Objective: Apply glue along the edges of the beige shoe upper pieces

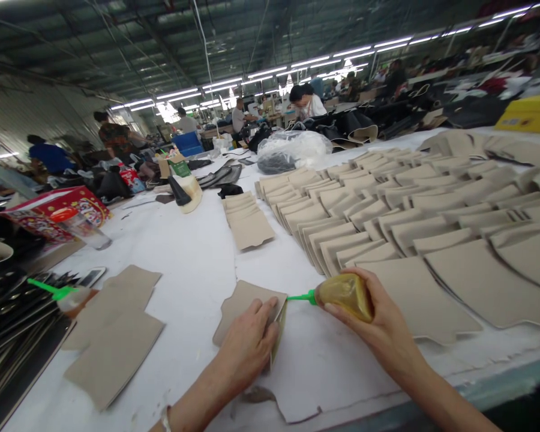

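left hand [247,342] presses beige piece [243,303] | right hand [378,318] — glue bottle [344,294] half-hidden

My left grip [247,342] covers much of the tan piece [245,303] under it, so I can't see its lower edge. My right grip [378,321] hides the back of the glue bottle [344,294]. The table [198,252] runs off the frame's right side, and the distant workers [306,102] are too small to make out.
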`<action>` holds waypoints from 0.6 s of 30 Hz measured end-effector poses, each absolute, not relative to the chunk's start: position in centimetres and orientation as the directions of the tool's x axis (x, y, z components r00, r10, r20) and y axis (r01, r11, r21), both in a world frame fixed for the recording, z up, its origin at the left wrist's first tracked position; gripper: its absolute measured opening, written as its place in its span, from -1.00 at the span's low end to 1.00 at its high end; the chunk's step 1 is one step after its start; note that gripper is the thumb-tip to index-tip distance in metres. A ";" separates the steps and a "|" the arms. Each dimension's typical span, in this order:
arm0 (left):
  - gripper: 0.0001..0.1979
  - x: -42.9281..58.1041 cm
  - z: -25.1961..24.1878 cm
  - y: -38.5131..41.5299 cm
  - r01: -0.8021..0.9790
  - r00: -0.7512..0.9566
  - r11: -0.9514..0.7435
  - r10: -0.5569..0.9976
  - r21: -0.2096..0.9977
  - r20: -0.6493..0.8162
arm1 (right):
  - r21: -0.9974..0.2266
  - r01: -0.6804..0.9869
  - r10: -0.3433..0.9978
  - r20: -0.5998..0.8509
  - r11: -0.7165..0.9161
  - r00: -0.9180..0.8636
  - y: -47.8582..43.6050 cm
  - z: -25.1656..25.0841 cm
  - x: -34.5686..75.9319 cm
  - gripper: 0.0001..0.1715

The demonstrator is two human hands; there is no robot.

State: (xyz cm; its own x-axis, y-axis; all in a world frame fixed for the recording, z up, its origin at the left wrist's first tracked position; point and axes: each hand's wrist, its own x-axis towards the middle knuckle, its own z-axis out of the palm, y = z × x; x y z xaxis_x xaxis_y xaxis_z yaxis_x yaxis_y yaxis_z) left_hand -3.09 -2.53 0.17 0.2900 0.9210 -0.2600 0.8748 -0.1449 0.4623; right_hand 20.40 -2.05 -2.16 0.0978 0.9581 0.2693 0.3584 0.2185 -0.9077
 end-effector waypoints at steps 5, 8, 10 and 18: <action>-0.52 -3.2 -0.1 -2.4 0.862 0.297 -0.151 0.924 0.484 -0.241 | -0.923 0.336 0.970 0.228 0.187 0.086 -2.2 -2.4 20.4 -0.38; -0.53 -3.2 -0.2 -2.4 0.853 0.297 -0.152 0.928 0.499 -0.226 | -0.946 0.299 0.990 0.141 0.127 0.025 -3.2 -2.4 20.6 -0.38; -0.53 -3.2 -0.2 -2.3 0.846 0.293 -0.148 0.931 0.512 -0.216 | -0.964 0.250 0.996 0.084 0.088 -0.029 -3.7 -2.4 20.8 -0.37; -0.60 -5.5 -0.3 -2.1 0.814 0.100 -0.021 0.989 0.581 -0.105 | -0.949 -0.280 0.980 -0.175 -0.143 0.094 -4.3 -1.0 22.3 -0.35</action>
